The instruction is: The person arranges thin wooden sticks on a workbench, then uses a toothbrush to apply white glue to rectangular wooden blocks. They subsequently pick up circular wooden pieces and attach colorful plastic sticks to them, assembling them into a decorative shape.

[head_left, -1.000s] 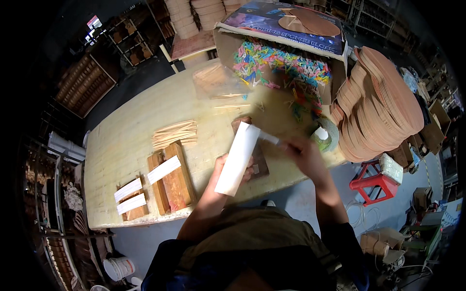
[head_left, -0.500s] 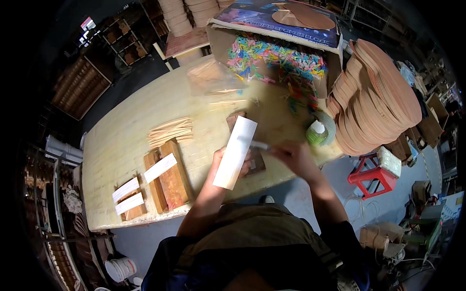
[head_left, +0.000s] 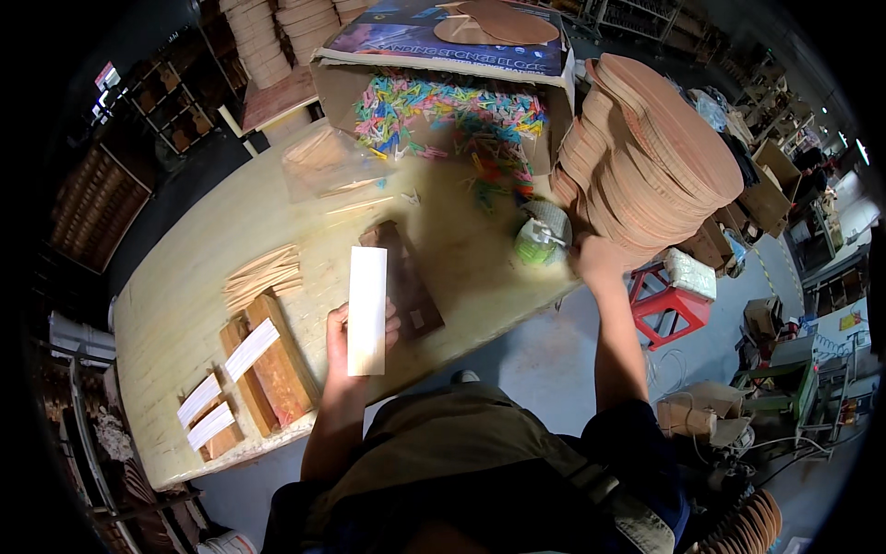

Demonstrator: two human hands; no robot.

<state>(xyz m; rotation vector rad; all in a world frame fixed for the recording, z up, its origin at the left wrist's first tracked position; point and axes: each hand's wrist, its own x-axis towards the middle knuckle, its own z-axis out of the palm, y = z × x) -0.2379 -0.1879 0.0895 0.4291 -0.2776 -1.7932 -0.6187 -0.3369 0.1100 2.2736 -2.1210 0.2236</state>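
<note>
My left hand (head_left: 338, 337) grips a flat, pale rectangular wooden piece (head_left: 367, 309), held upright over the table's near edge; its fingers show behind it. My right hand (head_left: 600, 260) is closed at the table's right edge, beside a jar of green content (head_left: 535, 242). A slim pale tool (head_left: 557, 241) reaches from its fingers to the mouth of the jar; its tip is hidden. A dark brown wooden block (head_left: 402, 282) lies on the table behind the pale piece.
To the left, white strips (head_left: 251, 350) rest across wooden blocks (head_left: 288, 369) near a pile of thin sticks (head_left: 265, 277). An open carton (head_left: 443, 57) spills colourful small clips (head_left: 443, 111). Tall stacked guitar-shaped boards (head_left: 646, 157) stand at the right, above a red stool (head_left: 666, 305).
My right hand has moved away from the pale wooden piece, rightward to the green jar, with the slim tool. My left hand has turned the piece more upright. The view has shifted to the right.
</note>
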